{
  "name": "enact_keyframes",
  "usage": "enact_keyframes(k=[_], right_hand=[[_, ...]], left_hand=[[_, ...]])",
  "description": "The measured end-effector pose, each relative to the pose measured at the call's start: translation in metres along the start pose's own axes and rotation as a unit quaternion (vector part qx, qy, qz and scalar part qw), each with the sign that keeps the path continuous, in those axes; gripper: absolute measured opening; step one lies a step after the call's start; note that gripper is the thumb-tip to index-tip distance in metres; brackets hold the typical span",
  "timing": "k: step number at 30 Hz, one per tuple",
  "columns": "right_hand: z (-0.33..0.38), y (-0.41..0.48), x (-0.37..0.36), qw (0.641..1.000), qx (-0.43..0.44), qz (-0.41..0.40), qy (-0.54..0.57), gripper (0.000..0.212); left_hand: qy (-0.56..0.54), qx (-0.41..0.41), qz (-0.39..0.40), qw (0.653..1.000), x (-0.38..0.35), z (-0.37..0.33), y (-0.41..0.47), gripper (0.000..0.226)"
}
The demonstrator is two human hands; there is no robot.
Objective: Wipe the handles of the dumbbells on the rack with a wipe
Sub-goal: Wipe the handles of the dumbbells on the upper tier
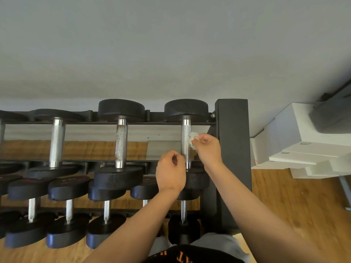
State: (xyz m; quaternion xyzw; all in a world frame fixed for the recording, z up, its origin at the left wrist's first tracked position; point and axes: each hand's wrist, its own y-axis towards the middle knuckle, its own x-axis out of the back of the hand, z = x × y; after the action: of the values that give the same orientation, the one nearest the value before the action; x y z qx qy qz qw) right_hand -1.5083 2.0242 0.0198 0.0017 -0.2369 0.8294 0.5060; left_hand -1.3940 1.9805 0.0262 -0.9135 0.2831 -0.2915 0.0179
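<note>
Our right hand point(208, 149) pinches a crumpled white wipe point(192, 139) in its fingertips, against the knurled silver dumbbell handle point(185, 143) just left of them on the black metal rack point(231, 158). Our left hand point(171, 171) curls its fingers together beside that handle's near end, holding nothing.

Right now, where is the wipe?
Head view, right of centre: the right hand pinches the wipe against the right side of the rightmost top-shelf dumbbell handle, just left of the rack's black upright.

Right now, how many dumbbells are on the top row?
4: the right-end dumbbell by the wipe, a rust-spotted dumbbell left of it, a third dumbbell further left, a fourth dumbbell cut off at the edge. More may be hidden.
</note>
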Motion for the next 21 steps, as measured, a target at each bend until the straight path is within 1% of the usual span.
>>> enact_keyframes(k=[3,6,8,10,11,13,15,19,21], right_hand=[[-0.011,-0.015,0.006,0.999,0.010,0.029,-0.027,0.011],[-0.014,-0.015,0.013,0.996,-0.034,0.074,-0.032,0.020],[-0.004,-0.008,0.012,0.992,-0.069,0.104,-0.005,0.020],[-0.002,-0.007,0.012,0.988,-0.081,0.129,0.007,0.018],[-0.004,-0.010,0.014,0.988,-0.074,0.133,-0.006,0.014],[-0.008,-0.017,0.020,0.988,-0.040,0.131,-0.074,0.010],[-0.008,-0.016,0.020,0.984,-0.021,0.118,-0.131,0.011],[-0.002,-0.013,0.015,0.976,-0.036,0.143,-0.162,0.013],[-0.007,-0.018,0.018,0.968,-0.004,0.146,-0.204,0.009]], left_hand=[[0.011,0.005,-0.010,1.000,0.001,-0.001,-0.002,0.025],[0.028,0.001,-0.009,1.000,0.000,-0.001,0.001,0.025],[0.010,0.000,0.002,1.000,0.000,0.002,0.002,0.020],[-0.034,-0.017,0.021,0.999,0.005,0.009,0.000,0.015],[-0.050,-0.035,0.029,0.998,0.007,0.013,-0.002,0.015],[-0.055,-0.063,0.028,0.996,0.009,0.021,-0.007,0.019],[-0.067,-0.062,0.019,0.996,0.007,0.025,-0.009,0.022],[-0.069,-0.057,0.030,0.996,0.006,0.027,-0.006,0.022],[-0.066,-0.061,0.027,0.996,0.006,0.029,-0.006,0.023]])
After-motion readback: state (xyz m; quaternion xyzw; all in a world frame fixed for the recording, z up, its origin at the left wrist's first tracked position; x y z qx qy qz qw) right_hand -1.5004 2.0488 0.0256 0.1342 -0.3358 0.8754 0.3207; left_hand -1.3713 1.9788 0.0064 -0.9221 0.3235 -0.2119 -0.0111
